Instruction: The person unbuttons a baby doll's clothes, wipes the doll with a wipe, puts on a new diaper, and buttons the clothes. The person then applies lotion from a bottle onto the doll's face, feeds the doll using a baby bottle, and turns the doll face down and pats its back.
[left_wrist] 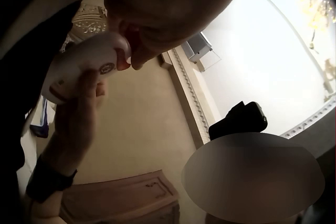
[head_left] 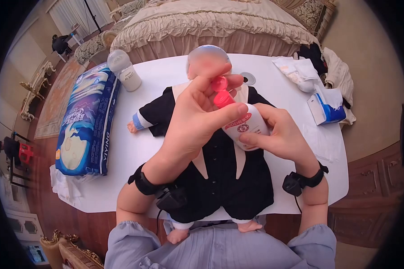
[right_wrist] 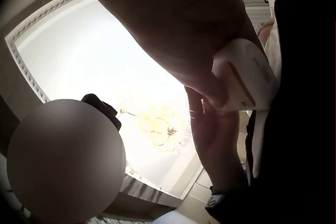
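A white plastic bottle (head_left: pixel 246 130) with a red label band is held tilted over the chest of a baby doll (head_left: pixel 213 157) dressed in black. Its red flip cap (head_left: pixel 220 84) stands raised from the red neck. My right hand (head_left: pixel 283 132) grips the bottle's body, thumb across the front. At the top end, my left hand (head_left: pixel 197 107) holds the bottle by its shoulder and cap, the thumb lying over the label. In the left wrist view the bottle (left_wrist: pixel 86 61) spans both hands; the right wrist view shows the bottle's base (right_wrist: pixel 252 77).
The doll lies on a white table (head_left: pixel 134 188). On the left are a blue diaper pack (head_left: pixel 87 125), a feeding bottle (head_left: pixel 129 76) and crumpled white tissue (head_left: pixel 65 184). A tissue pack (head_left: pixel 326 107) and folded clothes (head_left: pixel 339 67) lie at the right. Behind is a bed (head_left: pixel 211 27).
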Demonstrator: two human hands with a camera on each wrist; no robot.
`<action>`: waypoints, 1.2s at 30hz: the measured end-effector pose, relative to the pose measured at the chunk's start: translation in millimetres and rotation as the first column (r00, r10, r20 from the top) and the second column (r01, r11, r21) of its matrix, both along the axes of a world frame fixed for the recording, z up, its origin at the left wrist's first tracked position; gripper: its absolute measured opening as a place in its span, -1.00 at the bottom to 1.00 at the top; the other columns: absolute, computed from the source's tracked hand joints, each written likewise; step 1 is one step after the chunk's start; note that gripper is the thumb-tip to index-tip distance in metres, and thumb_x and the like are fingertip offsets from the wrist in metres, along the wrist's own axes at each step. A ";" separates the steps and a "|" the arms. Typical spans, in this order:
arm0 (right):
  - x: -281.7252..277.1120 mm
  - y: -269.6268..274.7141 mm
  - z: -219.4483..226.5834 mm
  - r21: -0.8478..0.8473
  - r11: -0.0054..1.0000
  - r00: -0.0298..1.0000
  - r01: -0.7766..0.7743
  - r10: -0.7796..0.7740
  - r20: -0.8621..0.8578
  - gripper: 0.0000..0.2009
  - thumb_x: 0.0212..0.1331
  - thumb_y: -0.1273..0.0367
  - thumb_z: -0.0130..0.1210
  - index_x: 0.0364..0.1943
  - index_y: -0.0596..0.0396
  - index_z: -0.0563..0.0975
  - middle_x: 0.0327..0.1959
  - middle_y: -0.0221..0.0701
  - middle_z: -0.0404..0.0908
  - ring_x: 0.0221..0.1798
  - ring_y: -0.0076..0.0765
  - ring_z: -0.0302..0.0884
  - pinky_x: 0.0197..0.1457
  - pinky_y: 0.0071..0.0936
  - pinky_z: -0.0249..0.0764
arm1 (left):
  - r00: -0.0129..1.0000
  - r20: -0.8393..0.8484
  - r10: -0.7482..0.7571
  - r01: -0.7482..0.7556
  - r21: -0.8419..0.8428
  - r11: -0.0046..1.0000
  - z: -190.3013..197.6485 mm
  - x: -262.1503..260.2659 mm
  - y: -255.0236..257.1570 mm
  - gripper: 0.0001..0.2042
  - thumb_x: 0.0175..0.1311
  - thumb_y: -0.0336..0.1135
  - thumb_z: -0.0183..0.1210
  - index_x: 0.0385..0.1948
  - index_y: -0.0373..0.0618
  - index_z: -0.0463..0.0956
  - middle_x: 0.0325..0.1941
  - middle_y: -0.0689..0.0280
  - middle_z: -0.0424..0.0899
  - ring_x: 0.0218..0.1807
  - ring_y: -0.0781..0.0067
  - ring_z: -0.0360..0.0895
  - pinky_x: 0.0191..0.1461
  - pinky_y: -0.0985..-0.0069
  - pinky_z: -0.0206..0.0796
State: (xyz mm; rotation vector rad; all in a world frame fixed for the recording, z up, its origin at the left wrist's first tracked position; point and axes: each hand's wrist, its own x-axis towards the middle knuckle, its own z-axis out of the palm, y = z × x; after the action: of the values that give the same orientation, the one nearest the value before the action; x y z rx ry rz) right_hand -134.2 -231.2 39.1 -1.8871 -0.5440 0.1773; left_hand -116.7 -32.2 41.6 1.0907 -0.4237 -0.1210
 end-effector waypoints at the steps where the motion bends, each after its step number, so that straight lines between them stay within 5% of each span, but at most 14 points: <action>1: -0.6 0.8 0.5 -0.001 1.000 1.000 -0.003 0.003 0.000 -0.59 0.10 0.34 0.36 -0.03 0.28 0.53 -0.26 -0.34 0.63 -0.20 -0.55 0.62 -0.25 -0.56 0.61 | 0.999 0.036 0.012 -0.014 0.039 0.999 0.1 -0.4 1.0 -0.32 0.12 -0.57 0.32 0.33 -0.27 0.23 0.26 0.14 0.47 0.28 0.32 0.44 0.34 0.40 0.31; 3: -1.4 2.3 2.3 0.169 0.985 0.979 0.014 0.021 -0.203 -0.60 0.12 0.34 0.35 -0.03 0.29 0.52 -0.23 -0.36 0.63 -0.20 -0.55 0.62 -0.20 -0.56 0.61 | 0.982 0.168 0.083 -0.100 0.097 0.990 -5.8 5.3 -0.3 -0.35 0.12 -0.53 0.34 0.30 -0.29 0.28 0.24 0.12 0.48 0.18 0.36 0.50 0.26 0.45 0.37; 5: 3.7 3.0 -5.8 0.186 0.982 0.978 0.023 0.016 -0.206 -0.61 0.13 0.35 0.34 -0.03 0.28 0.52 -0.21 -0.37 0.64 -0.19 -0.57 0.61 -0.18 -0.57 0.60 | 0.942 0.303 0.143 -0.193 0.143 0.971 -14.0 10.5 2.1 -0.38 0.12 -0.49 0.35 0.26 -0.30 0.32 0.23 0.09 0.50 0.09 0.40 0.57 0.18 0.50 0.42; 7: 6.3 3.3 -11.9 0.201 0.979 0.978 0.040 0.003 -0.210 -0.62 0.14 0.35 0.33 -0.02 0.28 0.51 -0.19 -0.38 0.64 -0.19 -0.59 0.60 -0.15 -0.58 0.60 | 0.805 0.560 0.198 -0.443 0.345 0.827 -18.3 11.9 4.6 -0.50 0.10 -0.48 0.35 0.15 -0.24 0.48 0.18 0.11 0.57 0.07 0.50 0.58 0.10 0.50 0.45; 9: 7.4 3.1 -13.8 0.233 0.971 0.966 0.049 0.013 -0.258 -0.63 0.15 0.37 0.33 -0.02 0.27 0.51 -0.17 -0.39 0.64 -0.17 -0.60 0.60 -0.11 -0.59 0.58 | 0.816 0.533 0.223 -0.464 0.376 0.802 -13.9 8.1 2.7 -0.59 0.12 -0.49 0.31 0.07 -0.20 0.55 0.15 0.12 0.60 0.08 0.44 0.61 0.09 0.47 0.43; 11: 7.5 4.5 -14.9 0.236 0.970 0.969 0.062 -0.001 -0.249 -0.63 0.15 0.37 0.32 -0.02 0.27 0.51 -0.17 -0.39 0.64 -0.17 -0.60 0.60 -0.11 -0.59 0.57 | 0.556 0.820 0.139 -0.686 0.358 0.634 -11.2 8.9 2.4 -0.61 0.14 -0.50 0.28 0.07 -0.21 0.54 0.16 0.09 0.59 0.11 0.27 0.60 0.11 0.41 0.42; 15: 12.5 4.1 -24.1 0.289 0.956 0.980 0.040 0.019 -0.200 -0.63 0.15 0.37 0.33 -0.02 0.26 0.51 -0.17 -0.38 0.65 -0.16 -0.59 0.60 -0.10 -0.57 0.58 | 0.598 0.800 0.056 -0.655 0.447 0.609 -8.1 3.4 0.4 -0.54 0.19 -0.48 0.25 0.17 -0.23 0.44 0.23 0.03 0.51 0.24 0.11 0.50 0.24 0.36 0.32; 18: 29.2 -9.7 -24.7 0.314 0.938 0.981 0.151 -0.102 -0.166 -0.66 0.18 0.37 0.30 -0.03 0.24 0.52 -0.17 -0.39 0.65 -0.17 -0.57 0.60 -0.12 -0.56 0.58 | 0.740 0.672 0.028 -0.435 0.446 0.782 -9.8 5.3 0.1 -0.35 0.28 -0.41 0.20 0.39 -0.30 0.11 0.42 -0.03 0.27 0.49 0.15 0.17 0.49 0.35 -0.03; 21: 73.7 -44.1 -48.9 0.356 0.845 0.889 0.398 -0.451 0.077 -0.67 0.18 0.35 0.28 -0.06 0.26 0.52 -0.22 -0.37 0.65 -0.20 -0.53 0.61 -0.15 -0.53 0.57 | 0.998 0.064 -0.003 -0.004 0.111 0.994 -12.6 13.7 -0.8 -0.45 0.41 -0.38 0.08 0.39 -0.30 0.12 0.43 0.12 0.28 0.48 0.28 0.18 0.50 0.42 -0.01; 23: 104.0 -84.5 -73.0 0.243 0.775 0.703 0.584 -0.632 0.327 -0.61 0.09 0.32 0.32 -0.07 0.28 0.51 -0.28 -0.23 0.66 -0.21 -0.41 0.65 -0.17 -0.43 0.56 | 0.996 -0.091 0.004 -0.003 0.015 1.000 -13.5 14.7 -3.0 -0.52 0.47 -0.32 -0.01 0.34 -0.34 0.17 0.37 0.06 0.35 0.42 0.26 0.28 0.47 0.39 0.11; 25: 116.1 -109.7 -88.1 0.100 0.594 0.492 0.798 -0.739 0.459 -0.52 0.00 0.27 0.36 -0.06 0.30 0.50 -0.29 -0.07 0.66 -0.18 -0.16 0.68 -0.16 -0.30 0.55 | 0.890 -0.357 -0.283 0.205 -0.241 0.949 -25.9 25.6 1.2 -0.61 0.50 -0.34 -0.10 0.26 -0.36 0.25 0.33 0.02 0.38 0.34 0.14 0.39 0.43 0.27 0.24; 26: 121.3 -119.0 -95.6 0.099 0.600 0.498 0.794 -0.735 0.460 -0.52 0.00 0.27 0.36 -0.06 0.30 0.50 -0.29 -0.07 0.66 -0.18 -0.16 0.68 -0.16 -0.30 0.55 | 0.882 -0.394 -0.258 0.174 -0.237 0.956 -25.9 23.7 -4.0 -0.64 0.51 -0.32 -0.13 0.19 -0.40 0.29 0.26 -0.03 0.44 0.29 0.11 0.44 0.41 0.26 0.28; 28: 131.1 -134.1 -111.7 0.060 0.446 0.353 0.893 -0.776 0.522 -0.46 -0.04 0.23 0.37 -0.03 0.31 0.49 -0.23 0.04 0.64 -0.11 0.08 0.64 -0.06 -0.19 0.51 | 0.871 -0.426 -0.243 0.137 -0.264 0.955 -25.8 22.1 -7.2 -0.64 0.52 -0.31 -0.14 0.18 -0.42 0.29 0.24 -0.05 0.44 0.29 0.11 0.44 0.41 0.26 0.29; 36: 146.4 -164.9 -128.9 0.037 0.406 0.333 0.913 -0.796 0.506 -0.40 0.04 0.17 0.33 0.09 0.28 0.45 -0.01 0.02 0.57 0.08 0.08 0.55 0.15 -0.22 0.42 | 0.850 -0.460 -0.258 0.067 -0.390 0.918 -30.8 23.3 -8.0 -0.61 0.52 -0.24 -0.14 0.15 -0.43 0.29 0.22 -0.07 0.44 0.27 0.08 0.44 0.39 0.25 0.30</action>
State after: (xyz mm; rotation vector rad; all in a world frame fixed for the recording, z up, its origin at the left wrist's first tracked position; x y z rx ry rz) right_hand 12.2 -396.1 -89.8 -2.2314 0.3141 -1.0095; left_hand -93.4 -40.2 10.8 0.6184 -0.0555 -0.4565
